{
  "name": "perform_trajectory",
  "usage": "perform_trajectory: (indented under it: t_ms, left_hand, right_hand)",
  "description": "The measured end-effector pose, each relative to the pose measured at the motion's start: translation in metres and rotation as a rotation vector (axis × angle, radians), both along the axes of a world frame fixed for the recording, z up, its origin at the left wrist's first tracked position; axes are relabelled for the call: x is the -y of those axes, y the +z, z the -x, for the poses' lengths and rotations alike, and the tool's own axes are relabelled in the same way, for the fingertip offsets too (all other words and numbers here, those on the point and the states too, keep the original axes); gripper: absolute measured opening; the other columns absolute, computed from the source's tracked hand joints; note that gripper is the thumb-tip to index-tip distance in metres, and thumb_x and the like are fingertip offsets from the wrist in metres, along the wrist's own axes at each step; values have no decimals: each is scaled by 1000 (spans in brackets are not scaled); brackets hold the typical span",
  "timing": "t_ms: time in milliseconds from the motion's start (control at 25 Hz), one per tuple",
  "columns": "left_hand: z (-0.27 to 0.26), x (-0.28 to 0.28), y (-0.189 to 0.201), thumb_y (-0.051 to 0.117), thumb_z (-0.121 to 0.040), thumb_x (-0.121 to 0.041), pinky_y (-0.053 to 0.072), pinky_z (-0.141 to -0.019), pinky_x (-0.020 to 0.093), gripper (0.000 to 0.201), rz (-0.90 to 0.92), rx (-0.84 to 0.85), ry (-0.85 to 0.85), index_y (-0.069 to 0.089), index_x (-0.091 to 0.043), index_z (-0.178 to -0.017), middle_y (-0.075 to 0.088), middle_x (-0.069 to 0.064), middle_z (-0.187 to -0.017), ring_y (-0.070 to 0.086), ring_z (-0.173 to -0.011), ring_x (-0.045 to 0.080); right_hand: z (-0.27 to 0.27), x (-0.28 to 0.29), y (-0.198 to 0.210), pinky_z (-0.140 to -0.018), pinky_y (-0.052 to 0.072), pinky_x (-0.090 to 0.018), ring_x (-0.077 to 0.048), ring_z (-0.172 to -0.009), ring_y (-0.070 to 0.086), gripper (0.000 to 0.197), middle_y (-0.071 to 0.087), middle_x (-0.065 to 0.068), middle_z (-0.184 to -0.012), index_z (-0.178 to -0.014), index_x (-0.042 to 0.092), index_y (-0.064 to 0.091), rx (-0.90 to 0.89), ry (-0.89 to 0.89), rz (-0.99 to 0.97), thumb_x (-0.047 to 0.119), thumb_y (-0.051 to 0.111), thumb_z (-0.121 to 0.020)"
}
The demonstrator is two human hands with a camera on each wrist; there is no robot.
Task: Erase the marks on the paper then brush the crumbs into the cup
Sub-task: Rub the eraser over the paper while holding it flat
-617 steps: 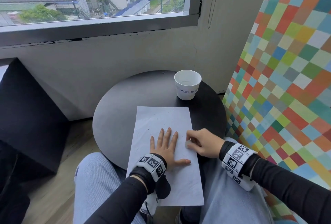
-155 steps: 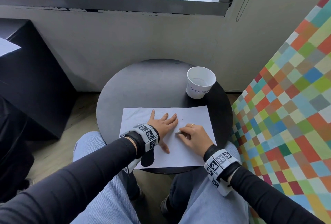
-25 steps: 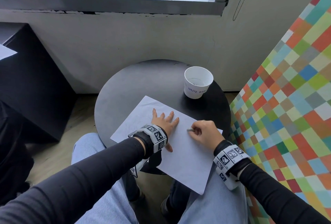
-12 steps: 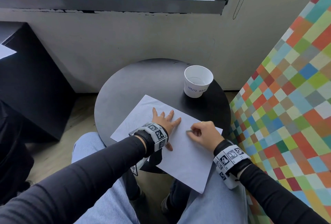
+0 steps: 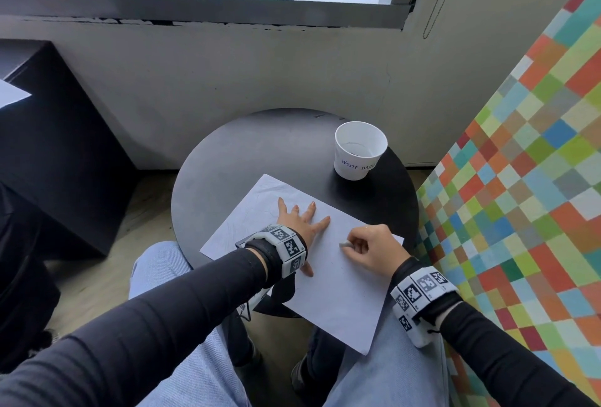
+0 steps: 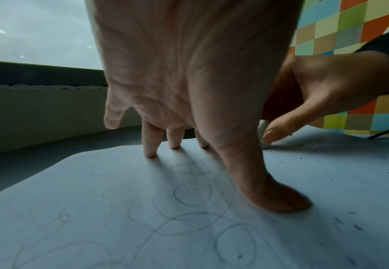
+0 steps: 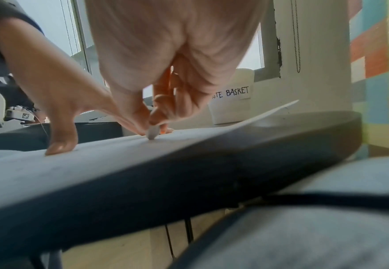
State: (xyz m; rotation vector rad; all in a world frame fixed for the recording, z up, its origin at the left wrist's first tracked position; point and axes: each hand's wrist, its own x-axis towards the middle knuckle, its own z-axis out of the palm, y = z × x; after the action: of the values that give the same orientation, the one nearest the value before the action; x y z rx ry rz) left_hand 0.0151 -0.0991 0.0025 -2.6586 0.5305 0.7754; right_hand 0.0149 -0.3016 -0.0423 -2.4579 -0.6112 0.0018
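A white sheet of paper (image 5: 338, 292) lies askew on the round black table (image 5: 247, 153), its near corner hanging over my lap. My left hand (image 5: 300, 218) presses flat on it with spread fingers. Faint pencil circles (image 6: 192, 194) show under that hand, and dark crumbs (image 6: 354, 225) dot the paper to its right. My right hand (image 5: 364, 245) pinches a small white eraser (image 5: 344, 244) whose tip (image 7: 153, 133) touches the sheet. A white paper cup (image 5: 359, 149) labelled WASTE BASKET (image 7: 235, 92) stands upright at the table's far right.
A panel of coloured squares (image 5: 527, 179) stands close on the right of the table. A grey wall and window sill (image 5: 208, 6) run behind it. A black cabinet (image 5: 48, 153) stands to the left. My knees in blue jeans (image 5: 201, 358) sit under the table's near edge.
Over the last second my right hand with the eraser has shifted slightly on the paper beside the left hand. Earlier the sheet was turned from straight to askew.
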Motion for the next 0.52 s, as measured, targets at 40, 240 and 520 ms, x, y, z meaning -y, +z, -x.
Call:
perform_trajectory:
  t_ms: [40,240,520]
  left_hand:
    - [-1,0,0,75,-69,-69,3,-112,70,128,2,-1,-3,-11,-33,-156,-11,12,-165,10,-149,42]
    - [0,0,0,75,-69,-68,3,-112,70,127,-3,-5,-3,-11,-33,-156,-12,12,-164,10,-149,42]
    - [-1,0,1,76,-69,-68,4,-112,71,127,-4,-15,-7,-11,-34,-156,-12,12,-164,9,-149,42]
  right_hand:
    - [-1,0,1,-54,39,-17,-1,-49,43,22,49,8,-51,-61,9,59,-5,-41,3,15,71,-78]
    - [-3,1,0,-54,34,-9,1,-48,44,20,49,9,-51,-61,9,60,26,8,-10,14,71,-77]
    - [-4,0,-2,-54,34,-10,3,-49,41,19,49,10,-51,-61,10,62,42,-12,-15,16,72,-76]
